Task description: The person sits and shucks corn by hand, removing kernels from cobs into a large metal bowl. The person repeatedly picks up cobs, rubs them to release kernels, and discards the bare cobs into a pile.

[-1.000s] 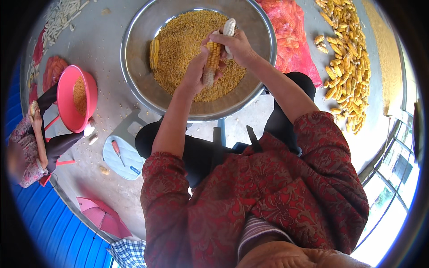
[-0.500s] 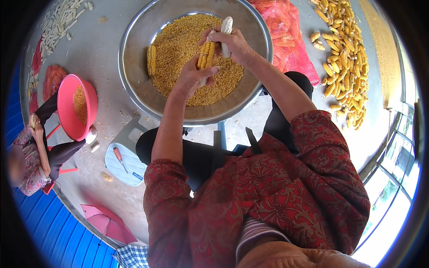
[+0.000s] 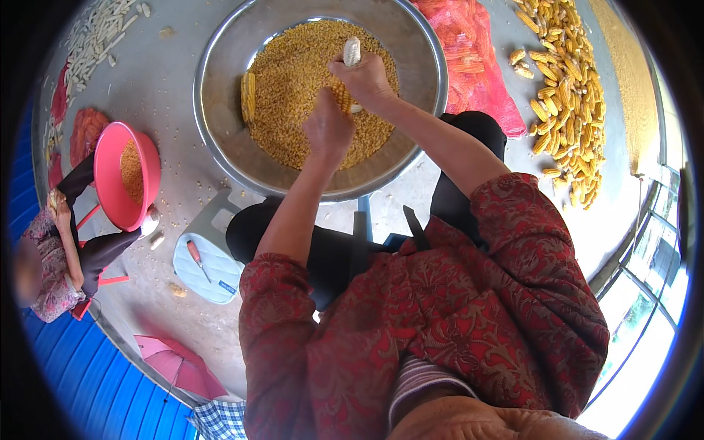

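Above a wide steel basin [image 3: 220, 150], my left hand [image 3: 328, 130] is wrapped round a yellow ear of corn [image 3: 342, 95], most of which the fingers hide. My right hand [image 3: 367, 79] grips a pale, bare corncob [image 3: 352, 51], its upper end sticking out past the fist. The two fists meet, with the bare cob against the ear. Loose corn kernels [image 3: 293, 73] cover the bottom of the basin beneath them. Against the basin's left inner wall rests another yellow ear [image 3: 248, 97].
Right of the basin lie a red mesh sack [image 3: 469, 66] and a heap of ears [image 3: 568, 110]. At left, a seated co-worker [image 3: 55, 264] is beside a pink tub [image 3: 150, 172]. A screwdriver [image 3: 194, 253] lies on a cushioned stool [image 3: 209, 282]. Stripped cobs [image 3: 95, 44] lie far left.
My left hand has turned over and moved up and right, covering more of the ear. My right hand has moved slightly left and down with the bare cob.
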`<state>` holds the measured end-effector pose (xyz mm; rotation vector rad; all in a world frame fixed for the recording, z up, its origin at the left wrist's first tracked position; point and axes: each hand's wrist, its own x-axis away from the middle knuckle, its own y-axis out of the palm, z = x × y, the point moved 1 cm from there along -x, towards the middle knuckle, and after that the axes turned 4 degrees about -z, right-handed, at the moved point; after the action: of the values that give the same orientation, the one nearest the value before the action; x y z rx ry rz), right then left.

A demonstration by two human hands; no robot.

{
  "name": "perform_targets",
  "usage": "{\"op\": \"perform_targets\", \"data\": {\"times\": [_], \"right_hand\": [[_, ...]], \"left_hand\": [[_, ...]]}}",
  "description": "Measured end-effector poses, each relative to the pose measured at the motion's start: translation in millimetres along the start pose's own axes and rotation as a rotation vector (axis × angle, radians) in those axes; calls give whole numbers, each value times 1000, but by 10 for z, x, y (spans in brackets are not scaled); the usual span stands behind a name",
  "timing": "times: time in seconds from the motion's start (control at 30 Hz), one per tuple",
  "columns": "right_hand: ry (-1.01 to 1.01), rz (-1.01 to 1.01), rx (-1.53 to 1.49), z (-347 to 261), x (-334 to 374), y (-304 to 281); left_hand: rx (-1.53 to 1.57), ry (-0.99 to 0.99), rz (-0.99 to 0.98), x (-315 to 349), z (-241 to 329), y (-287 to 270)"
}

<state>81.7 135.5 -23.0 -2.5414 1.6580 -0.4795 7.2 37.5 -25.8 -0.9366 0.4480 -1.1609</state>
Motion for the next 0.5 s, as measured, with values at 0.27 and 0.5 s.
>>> {"op": "perform_targets", "data": {"times": [0.27,0.5], "right_hand": [[7,-59,109,-135,-48,-58],[118,-56,-49,-23,96,38]], "left_hand": [[778,-211,-417,-79,-35,-162],[140,-156,-183,-73,40,-36]]}}
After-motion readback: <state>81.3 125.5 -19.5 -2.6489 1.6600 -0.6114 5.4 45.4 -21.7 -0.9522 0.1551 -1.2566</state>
